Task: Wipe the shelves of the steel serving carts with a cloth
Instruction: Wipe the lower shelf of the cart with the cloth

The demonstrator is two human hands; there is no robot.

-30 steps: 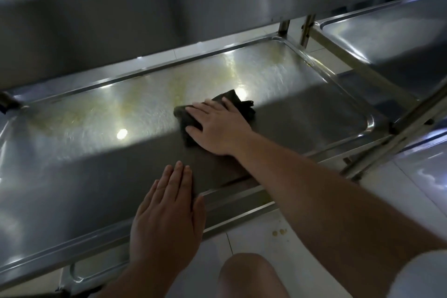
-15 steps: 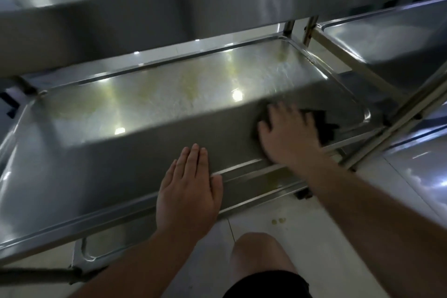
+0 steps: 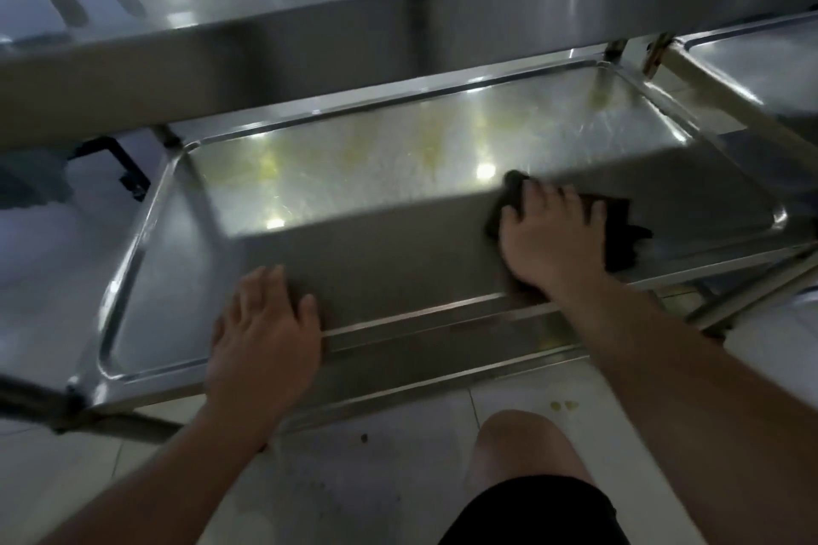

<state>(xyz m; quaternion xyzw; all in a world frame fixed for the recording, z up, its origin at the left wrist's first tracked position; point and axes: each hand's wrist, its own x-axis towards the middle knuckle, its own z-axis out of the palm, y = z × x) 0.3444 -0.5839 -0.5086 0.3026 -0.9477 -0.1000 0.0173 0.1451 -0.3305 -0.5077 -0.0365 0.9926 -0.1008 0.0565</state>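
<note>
Dark cloth [image 3: 619, 230] lies flat under the right hand [image 3: 553, 239], whose spread fingers press it onto the lower steel shelf [image 3: 354, 173], its edges showing beyond the fingertips. Left hand [image 3: 265, 332] rests open-palmed on the shelf's near rim.

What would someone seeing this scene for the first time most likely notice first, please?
Probably the right hand pressed flat on a dark cloth at the right end of the steel cart's lower shelf. Next, the yellowish smears across the back of that shelf. The left hand lies flat on the shelf's front edge.
</note>
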